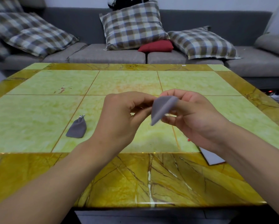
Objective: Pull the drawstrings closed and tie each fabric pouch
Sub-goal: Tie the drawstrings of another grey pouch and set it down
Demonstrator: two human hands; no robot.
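Both hands hold one grey pouch [162, 109] above the counter [55, 110]: right hand [195, 117] grips its body, left hand [124, 117] pinches at its left edge.

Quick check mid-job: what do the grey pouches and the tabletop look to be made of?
Pouch in the hands and pouch on the table: soft matte grey cloth, maybe velvet or suede-like; it folds and shows no shine. Table: glossy, marble-patterned green and amber panels with veining; reflections suggest polished stone or laminate, which one is unclear.
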